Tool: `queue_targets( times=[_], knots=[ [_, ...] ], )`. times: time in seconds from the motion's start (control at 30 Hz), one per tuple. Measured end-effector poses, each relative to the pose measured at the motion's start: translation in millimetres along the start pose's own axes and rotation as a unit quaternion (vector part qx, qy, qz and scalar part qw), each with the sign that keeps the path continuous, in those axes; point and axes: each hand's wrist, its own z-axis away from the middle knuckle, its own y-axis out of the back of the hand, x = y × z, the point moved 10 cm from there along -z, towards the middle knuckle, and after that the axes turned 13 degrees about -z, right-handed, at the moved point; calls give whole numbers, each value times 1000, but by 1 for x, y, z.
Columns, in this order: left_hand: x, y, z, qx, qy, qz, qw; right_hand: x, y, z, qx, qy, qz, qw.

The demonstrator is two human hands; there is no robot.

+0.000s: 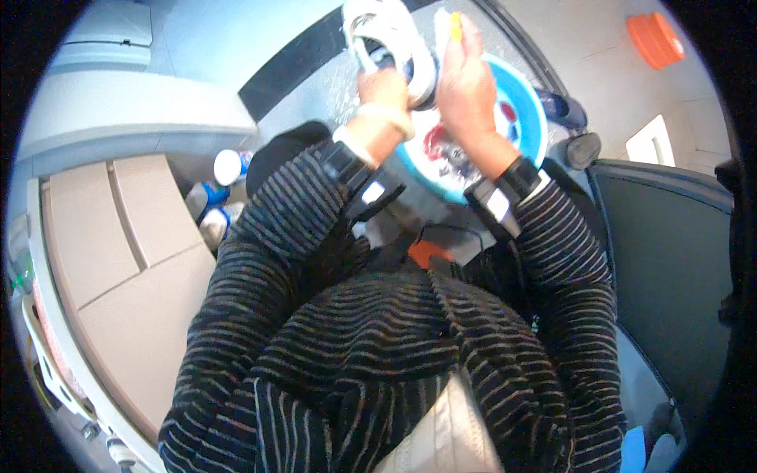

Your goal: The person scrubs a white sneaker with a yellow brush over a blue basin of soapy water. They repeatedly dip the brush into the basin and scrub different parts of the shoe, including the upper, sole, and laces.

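My left hand (383, 91) is at the opening of a white sneaker (421, 62) and holds it up beyond the basin's far left rim. My right hand (466, 94) grips a yellow and white scrubbing brush (456, 26), close to the sneaker's right side. The brush's bristles are blurred and partly hidden by the fingers. Below both hands stands a light-blue plastic basin (535, 127) holding foamy water. Something red (434, 142) shows in the suds, too unclear to name.
A beige-fronted cabinet (136, 248) stands to my left, with several white and blue bottles (227, 167) beside it. At right are a dark slipper (562, 109) and a dark grey panel (662, 236). An orange plastic stool-like object (653, 40) sits on the far tiled floor.
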Motion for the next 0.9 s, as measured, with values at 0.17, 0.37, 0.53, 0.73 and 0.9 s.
queue_targets(
  times=[0.17, 0.37, 0.53, 0.73, 0.9],
  knots=[
    [-34, -18, -16, 157, 146, 284, 935, -14, 2, 12, 30, 91, -23, 995],
    [-2, -26, -24, 47, 29, -100, 993, -3, 15, -12, 47, -51, -27, 997],
    [-29, -11, -22, 30, 159, 67, 985, -35, -11, 5, -42, 92, 113, 988],
    [-53, -46, -7, 166, 292, 425, 840, -9, 2, -4, 35, 33, 37, 998],
    [-61, -59, -22, 100, 266, 311, 907, -18, 0, 8, 32, -8, -43, 999]
  ],
)
